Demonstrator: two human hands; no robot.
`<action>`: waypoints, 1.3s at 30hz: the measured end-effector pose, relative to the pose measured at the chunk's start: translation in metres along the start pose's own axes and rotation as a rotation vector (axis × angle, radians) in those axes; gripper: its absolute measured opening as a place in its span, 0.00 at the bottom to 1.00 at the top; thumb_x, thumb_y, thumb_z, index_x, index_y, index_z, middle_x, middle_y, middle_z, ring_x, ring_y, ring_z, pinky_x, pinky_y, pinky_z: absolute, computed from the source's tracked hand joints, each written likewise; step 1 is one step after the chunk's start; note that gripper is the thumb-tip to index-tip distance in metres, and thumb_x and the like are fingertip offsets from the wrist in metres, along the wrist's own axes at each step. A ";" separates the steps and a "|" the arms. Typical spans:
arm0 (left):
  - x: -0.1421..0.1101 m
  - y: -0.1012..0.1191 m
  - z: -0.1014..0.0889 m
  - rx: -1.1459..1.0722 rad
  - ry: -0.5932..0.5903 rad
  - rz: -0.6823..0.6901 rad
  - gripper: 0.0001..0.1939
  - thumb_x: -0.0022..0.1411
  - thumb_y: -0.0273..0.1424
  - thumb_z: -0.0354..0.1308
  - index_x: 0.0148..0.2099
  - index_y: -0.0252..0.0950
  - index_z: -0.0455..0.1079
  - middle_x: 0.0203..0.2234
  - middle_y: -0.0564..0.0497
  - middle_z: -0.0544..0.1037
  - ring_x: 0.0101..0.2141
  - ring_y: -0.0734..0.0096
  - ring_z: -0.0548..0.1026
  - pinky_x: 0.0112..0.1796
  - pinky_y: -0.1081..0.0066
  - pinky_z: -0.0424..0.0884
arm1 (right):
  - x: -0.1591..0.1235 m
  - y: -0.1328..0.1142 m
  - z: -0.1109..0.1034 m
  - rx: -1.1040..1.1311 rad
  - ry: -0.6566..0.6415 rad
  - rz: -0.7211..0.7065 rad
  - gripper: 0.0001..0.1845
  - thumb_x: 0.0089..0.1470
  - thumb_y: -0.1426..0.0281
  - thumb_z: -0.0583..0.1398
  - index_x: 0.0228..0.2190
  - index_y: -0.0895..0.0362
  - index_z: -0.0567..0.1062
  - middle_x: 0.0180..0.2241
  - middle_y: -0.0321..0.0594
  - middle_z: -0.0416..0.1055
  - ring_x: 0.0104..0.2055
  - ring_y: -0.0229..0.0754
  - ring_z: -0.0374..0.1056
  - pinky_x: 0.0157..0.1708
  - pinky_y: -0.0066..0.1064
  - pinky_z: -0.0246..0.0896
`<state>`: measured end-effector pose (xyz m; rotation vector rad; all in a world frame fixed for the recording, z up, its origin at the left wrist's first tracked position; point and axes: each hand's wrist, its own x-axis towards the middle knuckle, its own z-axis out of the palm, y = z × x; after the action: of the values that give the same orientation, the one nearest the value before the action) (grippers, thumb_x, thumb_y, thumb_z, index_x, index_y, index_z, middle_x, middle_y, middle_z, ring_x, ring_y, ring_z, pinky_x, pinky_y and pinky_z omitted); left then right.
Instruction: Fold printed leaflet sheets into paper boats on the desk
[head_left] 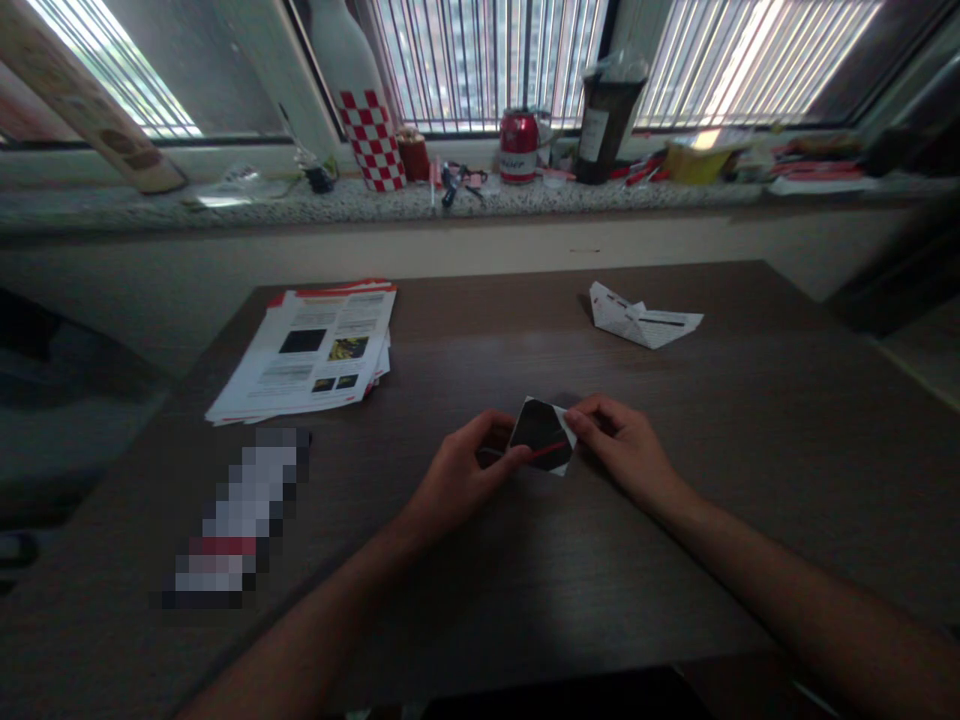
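Along the sill (pixel 262 212), well beyond both hands, stand several containers. A bottle (pixel 364 120), white above with red and white checks below, is ahead and to the left of the left hand (pixel 478 462), with a small red pot (pixel 413 158) just to its right. A red can (pixel 519 152) with a silvery band stands almost straight ahead of the hands. To its right, beyond the right hand (pixel 624 447), is a dark cup (pixel 611 112) with a pale label and a clear top. Farther right sits a yellow tub (pixel 697 164). What these hold cannot be made out.

Between the hands, just above the bench (pixel 480 340), is a small folded paper (pixel 541 428). Its near face is mostly black, with white at the corners and along part of the edge, and a thin red line crosses it low down. It looks flat and roughly square, turned at a slant.

The left hand grips its left side, thumb over the face and fingers behind. The right hand pinches its upper right edge between thumb and finger.

Beyond the right hand lies a folded boat (pixel 646 320) of printed paper. Left of and beyond the left hand is a pile of printed sheets (pixel 300 355); nearer, a pixelated oblong (pixel 236 515).
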<state>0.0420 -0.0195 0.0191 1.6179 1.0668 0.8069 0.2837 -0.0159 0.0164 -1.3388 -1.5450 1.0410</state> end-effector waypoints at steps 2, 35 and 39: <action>0.001 -0.002 -0.001 0.015 0.042 0.012 0.10 0.70 0.38 0.64 0.48 0.38 0.74 0.39 0.49 0.84 0.40 0.63 0.82 0.40 0.66 0.77 | 0.000 -0.001 0.000 0.013 0.007 0.015 0.18 0.63 0.52 0.63 0.32 0.53 0.79 0.29 0.38 0.77 0.32 0.44 0.73 0.34 0.35 0.68; 0.004 -0.004 -0.006 -0.076 0.011 -0.020 0.09 0.69 0.37 0.64 0.46 0.37 0.75 0.35 0.51 0.83 0.35 0.66 0.80 0.38 0.69 0.73 | 0.000 -0.004 -0.002 0.054 -0.079 0.104 0.17 0.61 0.54 0.64 0.31 0.55 0.81 0.27 0.40 0.80 0.29 0.43 0.77 0.31 0.33 0.71; 0.004 -0.006 -0.006 -0.080 0.027 0.003 0.08 0.69 0.36 0.64 0.46 0.37 0.75 0.36 0.50 0.82 0.36 0.66 0.79 0.37 0.68 0.73 | -0.001 -0.001 0.000 0.182 -0.084 0.174 0.18 0.59 0.52 0.66 0.36 0.54 0.82 0.31 0.42 0.82 0.31 0.44 0.78 0.32 0.35 0.74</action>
<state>0.0368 -0.0130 0.0151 1.5458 1.0387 0.8646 0.2837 -0.0166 0.0170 -1.3333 -1.3751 1.3284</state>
